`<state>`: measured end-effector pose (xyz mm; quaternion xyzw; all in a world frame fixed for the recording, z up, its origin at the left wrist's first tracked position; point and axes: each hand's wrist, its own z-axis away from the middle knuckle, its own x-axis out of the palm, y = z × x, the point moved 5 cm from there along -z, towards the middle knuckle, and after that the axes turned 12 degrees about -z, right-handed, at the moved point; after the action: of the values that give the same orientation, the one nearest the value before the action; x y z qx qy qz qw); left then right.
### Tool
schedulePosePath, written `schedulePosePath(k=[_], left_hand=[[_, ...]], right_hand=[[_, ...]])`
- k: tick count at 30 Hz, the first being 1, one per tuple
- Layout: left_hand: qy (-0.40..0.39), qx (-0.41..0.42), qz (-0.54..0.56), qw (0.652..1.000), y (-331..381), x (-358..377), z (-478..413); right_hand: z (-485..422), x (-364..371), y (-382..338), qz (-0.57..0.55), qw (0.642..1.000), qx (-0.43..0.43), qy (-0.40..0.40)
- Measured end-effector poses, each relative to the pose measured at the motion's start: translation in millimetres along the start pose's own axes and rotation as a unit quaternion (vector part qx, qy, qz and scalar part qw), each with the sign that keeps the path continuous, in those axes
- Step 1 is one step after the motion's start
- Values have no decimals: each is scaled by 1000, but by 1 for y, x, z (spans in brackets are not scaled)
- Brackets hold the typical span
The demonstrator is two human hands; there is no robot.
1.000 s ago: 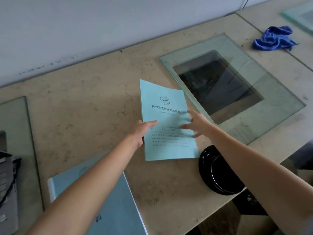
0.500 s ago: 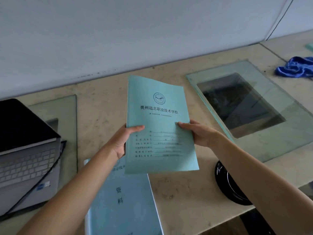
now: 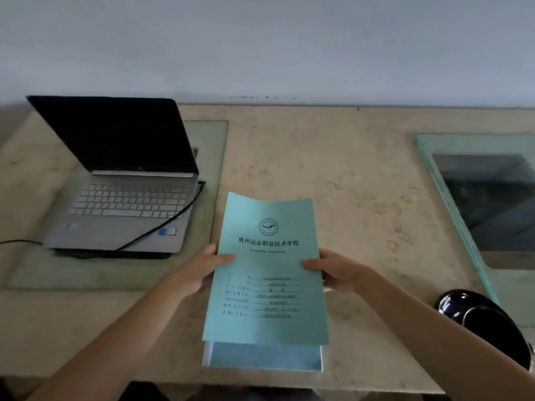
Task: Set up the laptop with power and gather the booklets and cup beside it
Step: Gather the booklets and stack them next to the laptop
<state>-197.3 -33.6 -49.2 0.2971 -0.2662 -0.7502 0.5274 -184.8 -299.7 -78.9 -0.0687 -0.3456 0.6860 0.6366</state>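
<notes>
Held booklet: a teal booklet (image 3: 267, 270) with a round emblem and printed Chinese characters on its cover, in the middle of the view, its far edge bowed slightly.
Left hand: the left hand (image 3: 199, 270) grasps the booklet's left edge, thumb lying on the cover; the other fingers are hidden beneath.
Right hand: the right hand (image 3: 338, 273) grasps the right edge the same way, thumb on top and fingers under the paper.
Second booklet: a pale blue booklet (image 3: 263, 358) lies flat at the table's near edge, directly under the held one, with only its near strip showing; I cannot tell whether the two touch.
Cup: a glossy black cup (image 3: 477, 311) sits at the near right edge of the table, partly behind the right forearm.
Laptop: a silver laptop (image 3: 124, 204) stands open to the left, its screen dark.
Cable: a black cable (image 3: 162, 230) crosses the laptop's right front corner and runs off to the left.
Glass panes: the laptop rests on a left glass pane (image 3: 214, 157); a right glass pane (image 3: 477, 143) covers a dark opening.
Table: a beige, stone-look table (image 3: 333, 175) against a pale wall (image 3: 260, 47).
</notes>
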Motion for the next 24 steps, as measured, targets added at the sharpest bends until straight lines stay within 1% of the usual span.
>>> schedulePosePath(k=[4,7,10,12,14,17,21,24], left_hand=[[-1,3,-55,998,-32,-10,13],[23,-5,-90,996,-47,-11,16],[40,9,-132,990,-46,-7,17],[53,31,-180,982,-42,-5,16],[81,52,-243,965,-36,-3,15],[118,73,-304,943,-33,-2,11],[128,78,-321,935,-37,-1,6],[149,88,-350,921,-38,-5,3]], right_hand=[[-8,16,20,11,1000,26,-12],[-10,19,28,17,999,41,-10],[-8,17,33,14,999,50,-3],[-6,13,36,10,999,49,3],[-4,9,37,15,999,45,7],[-1,6,34,46,998,37,21],[4,2,27,118,992,18,39],[7,-12,21,165,983,-2,80]])
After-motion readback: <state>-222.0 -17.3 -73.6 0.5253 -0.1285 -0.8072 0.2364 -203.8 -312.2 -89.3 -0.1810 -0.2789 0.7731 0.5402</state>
